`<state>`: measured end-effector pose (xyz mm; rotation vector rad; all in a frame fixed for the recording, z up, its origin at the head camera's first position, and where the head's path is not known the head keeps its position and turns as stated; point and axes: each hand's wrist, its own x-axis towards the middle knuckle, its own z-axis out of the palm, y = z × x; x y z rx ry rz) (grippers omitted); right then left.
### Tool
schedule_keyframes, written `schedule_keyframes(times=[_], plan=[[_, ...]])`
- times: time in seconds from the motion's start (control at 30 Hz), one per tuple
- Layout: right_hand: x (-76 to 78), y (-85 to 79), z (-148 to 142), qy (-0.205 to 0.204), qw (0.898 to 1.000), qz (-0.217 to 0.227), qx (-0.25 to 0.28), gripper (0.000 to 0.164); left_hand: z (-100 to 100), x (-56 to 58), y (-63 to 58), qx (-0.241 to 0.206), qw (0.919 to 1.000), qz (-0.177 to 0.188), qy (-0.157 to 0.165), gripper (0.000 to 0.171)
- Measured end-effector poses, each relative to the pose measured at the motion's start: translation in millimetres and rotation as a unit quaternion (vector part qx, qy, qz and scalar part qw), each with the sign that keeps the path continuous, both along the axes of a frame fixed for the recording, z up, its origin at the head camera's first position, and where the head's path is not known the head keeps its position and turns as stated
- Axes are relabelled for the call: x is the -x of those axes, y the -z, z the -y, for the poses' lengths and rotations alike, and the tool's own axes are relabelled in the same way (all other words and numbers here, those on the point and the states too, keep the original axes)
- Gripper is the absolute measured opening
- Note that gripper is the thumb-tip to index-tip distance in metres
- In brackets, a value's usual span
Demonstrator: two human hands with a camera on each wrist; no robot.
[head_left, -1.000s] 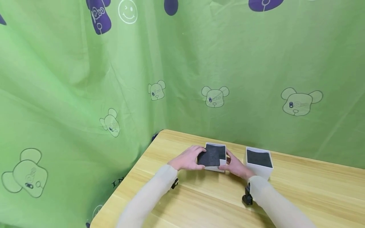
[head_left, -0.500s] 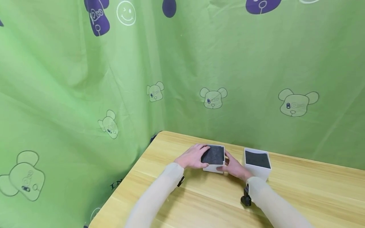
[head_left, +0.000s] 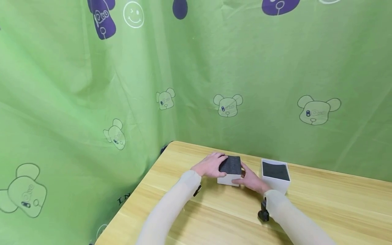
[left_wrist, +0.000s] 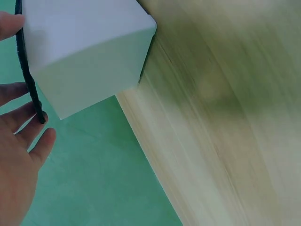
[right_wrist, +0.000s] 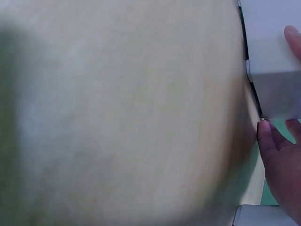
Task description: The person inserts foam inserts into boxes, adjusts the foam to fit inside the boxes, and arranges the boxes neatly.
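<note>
A thin, flat black sheet (head_left: 231, 165), perhaps foam, lies over the top of a white box (head_left: 227, 180) at the back of the table. My left hand (head_left: 211, 166) grips this sheet by its left side, thumb at the near edge and fingers at the far one. In the left wrist view the sheet (left_wrist: 22, 56) shows edge-on along the box's top, its end jutting past the rim. My right hand (head_left: 251, 178) holds the same box from the right, thumb on the front face. The box's inside is hidden.
A second white box (head_left: 277, 185) stands just right of my right hand, with a black sheet (head_left: 275, 170) inside its rim. Both boxes rest on a wooden table (head_left: 214, 217). Behind and left of it hangs a green curtain (head_left: 196, 75).
My left hand has moved right and slightly back with the black sheet, which went from overhanging the box's front left to covering its top. The right hand keeps its hold.
</note>
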<state>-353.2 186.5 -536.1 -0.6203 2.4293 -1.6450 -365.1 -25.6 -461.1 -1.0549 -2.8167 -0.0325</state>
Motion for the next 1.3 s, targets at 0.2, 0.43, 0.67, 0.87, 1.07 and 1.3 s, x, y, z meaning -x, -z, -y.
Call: schedule_keyframes(times=[0.2, 0.43, 0.67, 0.87, 1.07, 1.3], plan=[[0.0, 0.5, 0.2, -0.001, 1.0, -0.002, -0.012, 0.1, -1.7, 5.8, -0.3, 0.013, 0.9998, 0.012, -0.006, 0.075], [-4.5, -7.7, 2.7, -0.013, 0.999, 0.024, 0.033, 0.102, -2.8, 5.7, -3.7, 0.012, 0.9996, 0.023, -0.01, 0.072], [-4.6, -9.9, 2.3, -0.012, 0.999, 0.025, 0.03, 0.103, -4.6, 6.0, 3.1, 0.007, 0.9997, 0.022, -0.011, 0.068], [-1.4, -1.9, 1.3, -0.011, 1.0, 0.009, 0.028, 0.102, -4.7, 1.0, 11.2, 0.0, 0.9997, 0.014, -0.021, 0.064], [-0.1, 0.3, 0.1, 0.006, 1.0, 0.003, 0.003, 0.104, -5.2, -7.6, 19.8, -0.001, 0.9989, 0.01, -0.046, 0.06], [-0.5, -2.3, -1.5, 0.016, 1.0, 0.008, -0.021, 0.107, -9.5, -13.5, 22.8, -0.006, 0.9982, 0.012, -0.058, 0.058]])
